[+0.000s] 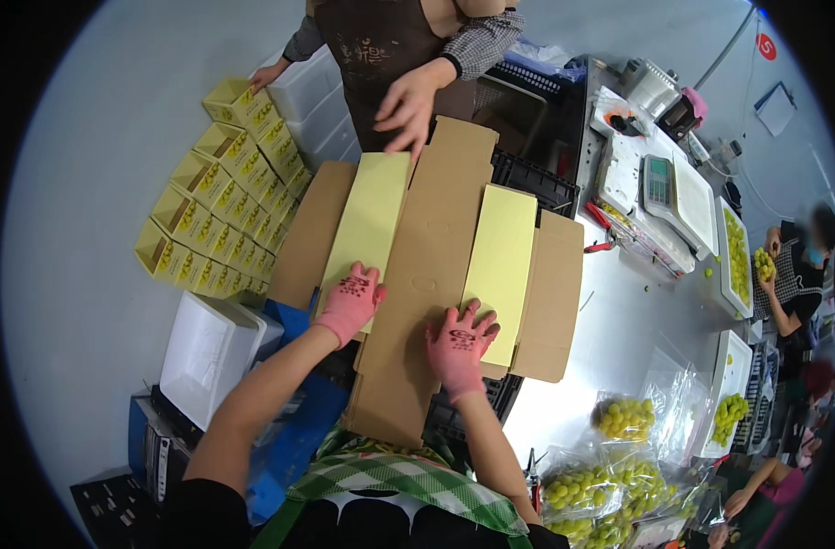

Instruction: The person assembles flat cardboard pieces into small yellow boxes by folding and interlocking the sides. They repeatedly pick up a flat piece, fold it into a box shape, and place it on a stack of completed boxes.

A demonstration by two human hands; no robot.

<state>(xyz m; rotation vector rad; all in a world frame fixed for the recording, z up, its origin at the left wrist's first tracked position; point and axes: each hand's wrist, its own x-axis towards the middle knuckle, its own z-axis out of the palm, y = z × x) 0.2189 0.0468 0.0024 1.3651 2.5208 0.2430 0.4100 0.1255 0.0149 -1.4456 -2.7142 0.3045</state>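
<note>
An unfolded cardboard box [436, 210] lies in front of me, brown with two long pale-yellow panels. My left hand [352, 302], in a pink glove, rests on the near end of the left yellow panel [367, 220], fingers slightly bent and apart. Also gloved in pink, my right hand [460, 348] lies with spread fingers at the near end of the right yellow panel [502, 265]. Neither hand grips anything. Across from me, a co-worker's hand [413, 101], blurred, hovers at the far end of the left panel.
Stacked yellow grape-printed boxes [225, 206] stand at the left, touched by the co-worker's other hand. A white bin [203, 357] is below them. Black crates [527, 174] sit under the cardboard. On the right metal table [610, 320] are a scale [674, 192] and bagged green grapes [578, 489].
</note>
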